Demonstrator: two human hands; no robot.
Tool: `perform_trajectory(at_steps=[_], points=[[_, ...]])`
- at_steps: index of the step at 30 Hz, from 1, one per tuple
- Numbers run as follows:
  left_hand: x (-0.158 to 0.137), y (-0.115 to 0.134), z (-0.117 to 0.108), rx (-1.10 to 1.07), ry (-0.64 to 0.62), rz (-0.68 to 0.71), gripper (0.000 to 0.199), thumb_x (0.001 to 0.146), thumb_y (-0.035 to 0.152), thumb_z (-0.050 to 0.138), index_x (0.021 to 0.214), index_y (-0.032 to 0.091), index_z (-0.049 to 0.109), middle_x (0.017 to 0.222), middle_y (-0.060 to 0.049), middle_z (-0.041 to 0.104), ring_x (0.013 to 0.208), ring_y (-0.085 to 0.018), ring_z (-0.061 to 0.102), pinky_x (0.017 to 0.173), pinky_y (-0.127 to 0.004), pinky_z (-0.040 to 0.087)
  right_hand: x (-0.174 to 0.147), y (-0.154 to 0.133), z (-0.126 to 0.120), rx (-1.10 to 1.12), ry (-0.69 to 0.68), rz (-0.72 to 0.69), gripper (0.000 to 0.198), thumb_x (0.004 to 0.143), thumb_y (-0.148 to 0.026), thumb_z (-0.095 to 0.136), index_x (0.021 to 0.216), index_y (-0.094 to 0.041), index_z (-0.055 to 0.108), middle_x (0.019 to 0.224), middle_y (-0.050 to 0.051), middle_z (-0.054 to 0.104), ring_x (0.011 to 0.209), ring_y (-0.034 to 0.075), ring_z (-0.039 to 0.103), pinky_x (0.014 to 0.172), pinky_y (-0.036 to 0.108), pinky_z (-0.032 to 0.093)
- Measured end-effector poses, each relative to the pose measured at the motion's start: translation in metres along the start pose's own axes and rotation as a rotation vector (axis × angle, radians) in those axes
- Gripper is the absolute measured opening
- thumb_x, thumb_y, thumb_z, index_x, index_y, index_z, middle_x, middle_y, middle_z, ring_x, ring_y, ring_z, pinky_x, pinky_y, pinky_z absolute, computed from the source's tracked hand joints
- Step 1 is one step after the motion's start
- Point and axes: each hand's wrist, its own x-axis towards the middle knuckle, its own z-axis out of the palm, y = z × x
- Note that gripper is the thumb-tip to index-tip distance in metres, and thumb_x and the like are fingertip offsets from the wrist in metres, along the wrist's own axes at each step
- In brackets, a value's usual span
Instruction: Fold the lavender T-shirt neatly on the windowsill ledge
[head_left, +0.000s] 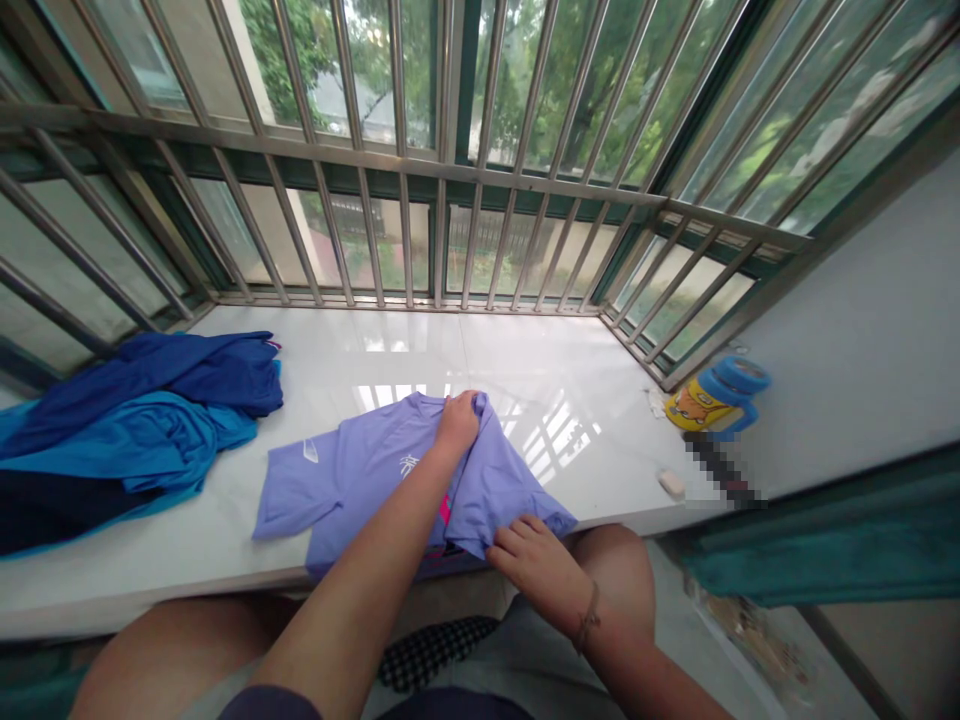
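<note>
A lavender T-shirt (375, 470) lies spread on the white window sill, its lower part hanging over the front edge. White print shows on its chest and on one sleeve, with a bit of pink print partly covered. My left hand (457, 422) is closed on the shirt near the collar and shoulder. Lower down and to the right, my right hand (536, 560) pinches the edge of the other sleeve, beside my knee. Between the two hands the sleeve fabric is folded partly over the shirt's front.
Blue clothes (180, 400) are heaped on the sill (420, 345) at the left. A yellow and blue bottle (712, 395) stands at the right wall, near a small pale object (670, 485) and a blurred dark item. Metal bars (442, 170) line the windows behind. A green curtain (840, 530) hangs at right.
</note>
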Motion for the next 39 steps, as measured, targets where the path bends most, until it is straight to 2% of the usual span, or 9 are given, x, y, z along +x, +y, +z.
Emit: perform_trajectory(at_steps=[4,8,12,17,20,24,31,36,39], points=[[-0.001,0.000,-0.003,-0.058,0.040,0.032,0.041,0.106,0.010,0.039,0.135,0.022,0.067,0.134,-0.011,0.077,0.130,-0.024,0.067,0.122,-0.043,0.044,-0.010,0.000,0.005,0.026,0.023,0.017,0.009,0.102,-0.020,0.073,0.107,-0.025,0.068,0.097,0.000,0.069,0.093,0.021,0.060,0.095,0.038,0.048],[-0.003,0.000,-0.004,-0.093,0.057,0.079,0.036,0.105,0.012,0.044,0.129,0.021,0.070,0.134,-0.011,0.075,0.131,-0.023,0.065,0.118,-0.038,0.047,-0.019,0.002,0.002,0.050,0.061,0.062,0.025,0.102,-0.020,0.073,0.124,-0.028,0.068,0.102,0.001,0.070,0.095,0.022,0.063,0.096,0.039,0.050],[-0.004,0.000,-0.002,-0.107,0.058,0.095,0.030,0.106,0.017,0.048,0.127,0.021,0.070,0.131,-0.010,0.076,0.127,-0.024,0.066,0.116,-0.038,0.048,-0.034,0.019,-0.009,0.138,0.107,0.198,0.026,0.102,-0.030,0.073,0.127,-0.026,0.068,0.115,0.006,0.073,0.106,0.026,0.068,0.099,0.043,0.054],[-0.004,-0.003,-0.001,-0.112,0.057,0.088,0.035,0.107,0.013,0.044,0.127,0.022,0.071,0.126,-0.009,0.078,0.121,-0.024,0.070,0.112,-0.038,0.050,-0.053,0.051,-0.020,0.159,0.144,0.427,0.032,0.104,-0.019,0.059,0.135,-0.022,0.066,0.128,0.012,0.072,0.118,0.028,0.068,0.106,0.045,0.055],[-0.004,-0.005,0.001,-0.110,0.060,0.078,0.039,0.105,0.010,0.043,0.130,0.022,0.072,0.121,-0.009,0.080,0.116,-0.025,0.071,0.107,-0.037,0.053,-0.058,0.062,-0.017,0.194,0.116,0.477,0.042,0.100,-0.019,0.062,0.142,-0.022,0.064,0.136,0.013,0.069,0.125,0.029,0.066,0.109,0.046,0.055],[-0.001,-0.010,0.003,-0.102,0.052,0.084,0.039,0.104,0.010,0.046,0.129,0.021,0.074,0.122,-0.009,0.081,0.116,-0.024,0.072,0.106,-0.037,0.055,-0.056,0.071,-0.006,0.266,0.048,0.541,0.033,0.100,-0.021,0.061,0.132,-0.023,0.070,0.130,0.012,0.072,0.118,0.028,0.068,0.104,0.044,0.056],[0.012,-0.019,-0.001,-0.026,-0.040,0.152,0.035,0.098,0.010,0.055,0.120,0.022,0.080,0.130,-0.009,0.080,0.126,-0.026,0.070,0.120,-0.044,0.047,-0.046,0.086,0.014,0.341,0.153,0.664,0.027,0.100,-0.018,0.053,0.115,-0.023,0.075,0.113,0.010,0.076,0.107,0.027,0.070,0.103,0.043,0.055],[0.017,-0.020,-0.004,0.058,-0.108,0.154,0.041,0.103,0.014,0.050,0.131,0.026,0.076,0.148,-0.008,0.072,0.148,-0.030,0.056,0.131,-0.061,0.031,-0.033,0.095,0.027,0.329,0.216,0.744,0.026,0.100,-0.021,0.051,0.112,-0.021,0.074,0.109,0.011,0.075,0.106,0.028,0.070,0.101,0.041,0.055],[0.022,-0.021,-0.005,0.099,-0.145,0.147,0.046,0.105,0.015,0.047,0.142,0.029,0.071,0.158,-0.006,0.065,0.154,-0.030,0.050,0.132,-0.065,0.026,-0.027,0.102,0.033,0.308,0.251,0.771,0.026,0.101,-0.023,0.050,0.112,-0.020,0.073,0.110,0.011,0.075,0.107,0.027,0.070,0.102,0.040,0.054]])
